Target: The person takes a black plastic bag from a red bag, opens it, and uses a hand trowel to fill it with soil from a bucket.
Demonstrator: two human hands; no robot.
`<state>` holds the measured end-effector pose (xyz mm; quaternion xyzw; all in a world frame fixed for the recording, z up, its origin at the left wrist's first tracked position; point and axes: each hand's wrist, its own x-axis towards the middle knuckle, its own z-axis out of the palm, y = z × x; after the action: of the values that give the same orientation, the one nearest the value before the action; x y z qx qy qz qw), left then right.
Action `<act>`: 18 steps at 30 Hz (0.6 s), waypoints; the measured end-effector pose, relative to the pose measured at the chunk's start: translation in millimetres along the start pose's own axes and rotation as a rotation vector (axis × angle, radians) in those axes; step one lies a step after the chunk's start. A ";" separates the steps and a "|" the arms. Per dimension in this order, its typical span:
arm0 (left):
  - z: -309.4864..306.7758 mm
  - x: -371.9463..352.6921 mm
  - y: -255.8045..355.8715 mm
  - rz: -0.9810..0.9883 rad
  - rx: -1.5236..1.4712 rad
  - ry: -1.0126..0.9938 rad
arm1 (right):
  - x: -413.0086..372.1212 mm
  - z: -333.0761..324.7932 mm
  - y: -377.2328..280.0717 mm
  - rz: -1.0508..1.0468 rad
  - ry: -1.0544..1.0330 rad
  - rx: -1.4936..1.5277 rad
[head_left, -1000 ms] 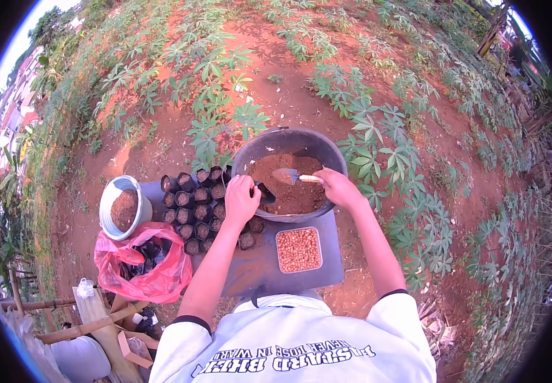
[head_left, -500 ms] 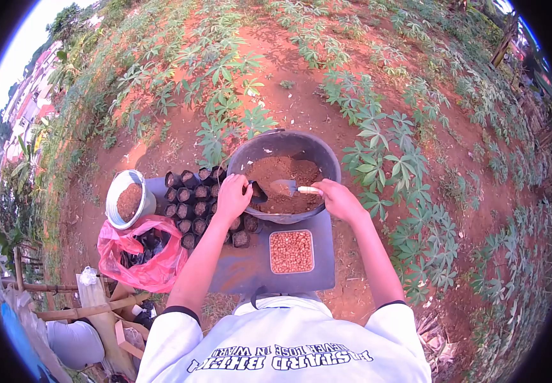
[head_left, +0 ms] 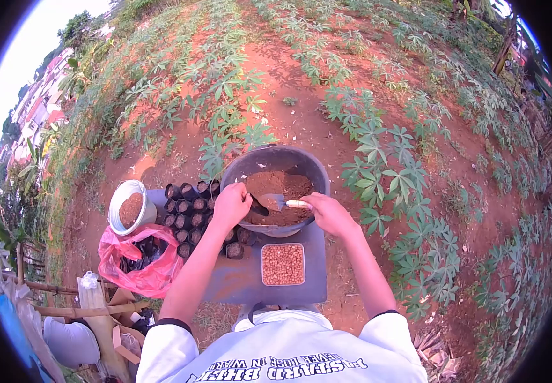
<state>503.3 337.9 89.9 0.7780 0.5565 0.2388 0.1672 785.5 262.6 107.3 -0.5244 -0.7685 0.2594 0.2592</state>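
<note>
Trowel (head_left: 276, 202) is hovering over the soil in the grey basin (head_left: 274, 152), which is standing at the far end of the tabletop (head_left: 241, 287). The right hand (head_left: 328, 214) is clenching its handle. The left hand (head_left: 231, 205) is grasping a small black bag (head_left: 257, 205) just beside the blade. A seed tray (head_left: 283, 263) is lying near the basin.
</note>
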 end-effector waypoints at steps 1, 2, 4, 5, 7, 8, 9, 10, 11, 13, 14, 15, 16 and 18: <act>-3.0 -0.6 6.9 -0.009 0.003 0.002 | -1.1 -2.7 -0.3 -0.023 0.011 0.004; -4.9 -0.9 12.1 -0.016 0.005 0.005 | -2.7 -6.0 -1.9 -0.028 0.004 0.012; -8.0 -3.0 21.2 -0.017 0.024 0.033 | -7.2 -12.8 -4.6 -0.038 0.032 -0.010; -10.0 -4.1 25.7 -0.023 0.009 0.049 | -8.9 -11.8 0.4 -0.066 0.056 -0.007; -14.3 -5.8 34.0 -0.026 -0.017 0.072 | -13.2 -19.9 -4.7 -0.071 0.056 -0.006; -16.3 -7.0 38.4 -0.031 -0.014 0.073 | -15.8 -25.0 -8.6 -0.073 0.060 -0.008; -18.9 -8.2 43.6 -0.055 -0.012 0.062 | -18.6 -29.5 -11.8 -0.076 0.057 -0.006; -20.7 -9.1 47.8 -0.078 -0.010 0.052 | -20.9 -33.8 -14.9 -0.068 0.051 -0.015; -21.3 -9.7 50.7 -0.083 -0.007 0.054 | -22.4 -36.8 -16.2 -0.061 0.046 -0.025; -21.9 -11.7 55.5 -0.094 -0.010 0.062 | -26.0 -40.3 -13.7 -0.093 0.059 -0.017; -22.5 -12.5 57.9 -0.097 -0.008 0.063 | -27.6 -41.9 -12.7 -0.120 0.076 -0.013; -22.8 -13.0 60.4 -0.101 -0.010 0.062 | -29.1 -43.4 -12.6 -0.122 0.074 -0.013; -22.3 -13.3 62.8 -0.104 -0.013 0.061 | -30.6 -45.2 -12.5 -0.121 0.074 -0.023; -20.2 -13.3 66.9 -0.112 -0.012 0.069 | -33.5 -48.5 -12.2 -0.124 0.070 -0.032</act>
<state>541.1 303.5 139.3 0.7360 0.6030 0.2591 0.1657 820.4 233.4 146.7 -0.4888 -0.7939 0.2120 0.2930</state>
